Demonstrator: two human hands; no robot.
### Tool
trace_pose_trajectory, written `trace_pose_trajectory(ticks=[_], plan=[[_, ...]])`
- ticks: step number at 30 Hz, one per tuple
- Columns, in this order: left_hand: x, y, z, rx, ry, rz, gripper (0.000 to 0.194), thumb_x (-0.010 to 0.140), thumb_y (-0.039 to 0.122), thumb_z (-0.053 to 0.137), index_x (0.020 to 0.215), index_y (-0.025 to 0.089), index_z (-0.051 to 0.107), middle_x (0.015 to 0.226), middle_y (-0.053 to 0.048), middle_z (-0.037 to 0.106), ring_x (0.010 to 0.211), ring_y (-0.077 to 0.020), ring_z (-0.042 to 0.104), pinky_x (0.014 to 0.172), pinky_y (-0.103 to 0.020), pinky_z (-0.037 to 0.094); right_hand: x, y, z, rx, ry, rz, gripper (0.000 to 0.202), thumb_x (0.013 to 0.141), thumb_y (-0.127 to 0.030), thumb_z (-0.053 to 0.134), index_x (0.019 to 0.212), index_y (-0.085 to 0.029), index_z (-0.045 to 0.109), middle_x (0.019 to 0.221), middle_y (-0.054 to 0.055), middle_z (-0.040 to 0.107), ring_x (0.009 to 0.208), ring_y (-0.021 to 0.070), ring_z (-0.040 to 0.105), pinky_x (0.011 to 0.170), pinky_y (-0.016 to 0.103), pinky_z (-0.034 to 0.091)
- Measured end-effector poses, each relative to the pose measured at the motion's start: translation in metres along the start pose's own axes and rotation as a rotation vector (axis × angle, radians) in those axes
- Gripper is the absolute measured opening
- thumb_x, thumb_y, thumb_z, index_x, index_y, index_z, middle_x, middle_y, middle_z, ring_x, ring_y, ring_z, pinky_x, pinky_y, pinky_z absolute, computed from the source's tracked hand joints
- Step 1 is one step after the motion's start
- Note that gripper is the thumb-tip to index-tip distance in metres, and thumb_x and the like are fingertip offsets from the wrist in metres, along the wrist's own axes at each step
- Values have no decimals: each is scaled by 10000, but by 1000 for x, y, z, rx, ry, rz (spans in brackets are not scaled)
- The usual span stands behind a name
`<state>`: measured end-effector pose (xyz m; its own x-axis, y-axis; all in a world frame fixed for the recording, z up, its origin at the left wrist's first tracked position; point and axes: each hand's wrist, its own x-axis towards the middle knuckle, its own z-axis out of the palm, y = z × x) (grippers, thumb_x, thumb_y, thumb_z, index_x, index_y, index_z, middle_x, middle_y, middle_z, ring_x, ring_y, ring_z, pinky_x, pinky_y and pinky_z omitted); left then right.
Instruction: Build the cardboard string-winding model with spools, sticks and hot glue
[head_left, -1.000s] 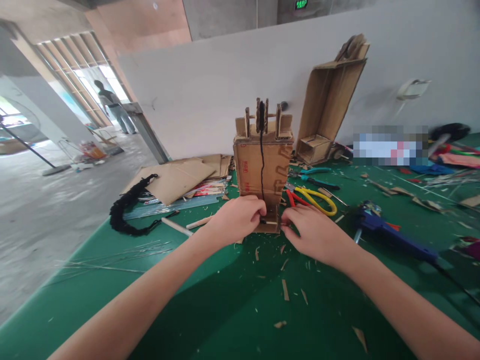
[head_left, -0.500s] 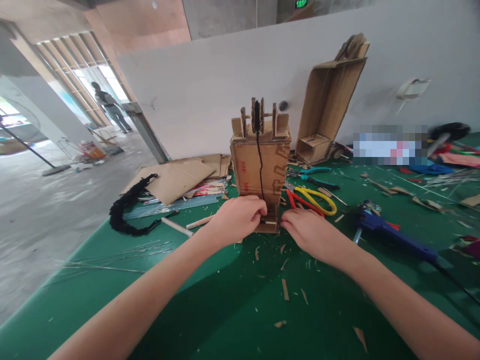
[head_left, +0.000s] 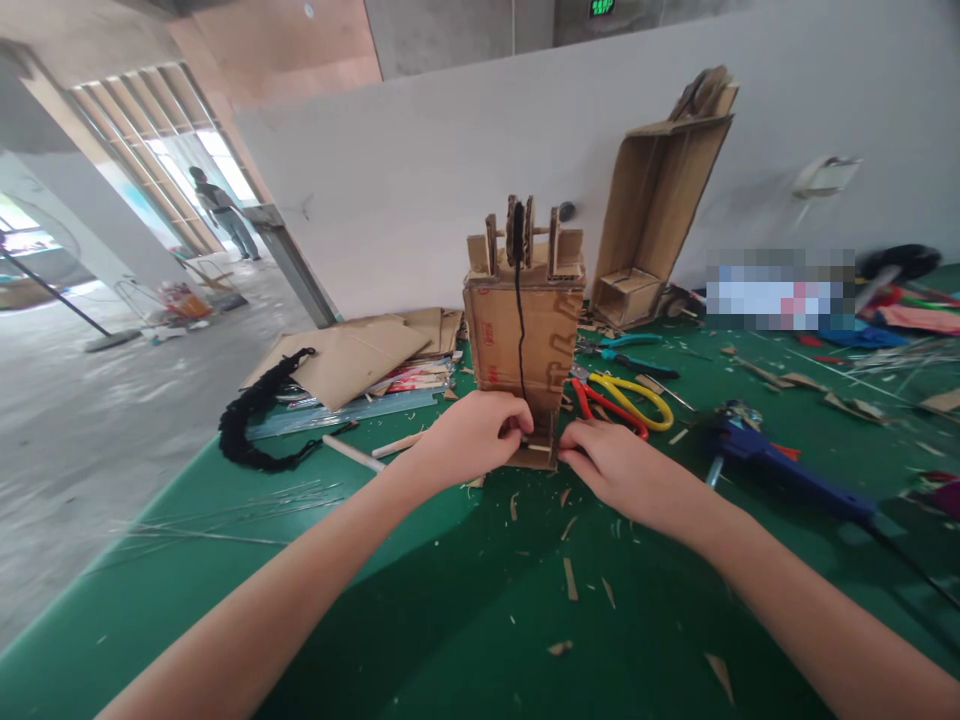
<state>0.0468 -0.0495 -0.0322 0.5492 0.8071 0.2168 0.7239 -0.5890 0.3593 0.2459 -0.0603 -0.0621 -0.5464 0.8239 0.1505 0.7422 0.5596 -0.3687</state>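
An upright cardboard box model (head_left: 499,330) stands on the green table, with a cardboard pulley wheel (head_left: 516,232) on a thin rod at its top. From the wheel a black cord (head_left: 520,330) runs down the front towards the base. My left hand (head_left: 484,432) is closed at the lower front, its curled fingers by the cord's lower end; what they grip is hidden. At the base's right side my right hand (head_left: 607,455) is closed, thumb and fingers pinched at its edge. A short pale stick (head_left: 538,448) shows in the base between my hands.
Yellow-and-red-handled pliers (head_left: 637,400) lie right of the model, and a blue glue gun (head_left: 795,465) farther right. Left are black yarn (head_left: 251,420), cardboard sheets (head_left: 360,350) and thin wires (head_left: 225,530). Another cardboard model (head_left: 660,200) leans against the wall. Cardboard scraps (head_left: 571,580) litter the front.
The cardboard model's top has shifted slightly to the right, along with its wheel and cord. Both hands stay at the base with only small finger movements.
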Motion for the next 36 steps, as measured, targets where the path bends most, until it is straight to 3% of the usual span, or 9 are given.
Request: trace_pose_trajectory(ticks=[11, 17, 24, 36], plan=[[0, -2, -5, -70, 4, -17, 194, 778, 102, 472, 855, 178, 633, 784, 4, 676, 672, -107, 584, 629, -223, 424, -1, 3, 3, -18, 42, -20, 116, 872, -151, 462, 784, -177, 533, 787, 36, 596, 750, 165, 556, 666, 285, 415], [-1, 0, -12, -81, -118, 35, 266, 824, 108, 457, 990, 203, 642, 911, 0, 701, 788, -118, 624, 711, -231, 455, -1, 5, 4, -40, 53, -54, 107, 865, -155, 465, 794, -179, 542, 809, 42, 595, 769, 172, 556, 684, 296, 413], [2, 1, -5, -48, -65, -10, 250, 814, 101, 465, 888, 202, 682, 866, 10, 715, 771, -126, 633, 695, -234, 456, 0, 3, 4, -20, 23, -11, 107, 873, -159, 467, 792, -179, 533, 791, 32, 598, 756, 169, 558, 676, 290, 408], [3, -5, 7, 46, 25, -53, 262, 802, 136, 479, 911, 244, 692, 894, 25, 727, 790, -149, 649, 733, -270, 466, -3, 4, 7, -73, 97, -104, 113, 846, -105, 451, 787, -183, 507, 810, 42, 584, 774, 168, 558, 668, 288, 430]])
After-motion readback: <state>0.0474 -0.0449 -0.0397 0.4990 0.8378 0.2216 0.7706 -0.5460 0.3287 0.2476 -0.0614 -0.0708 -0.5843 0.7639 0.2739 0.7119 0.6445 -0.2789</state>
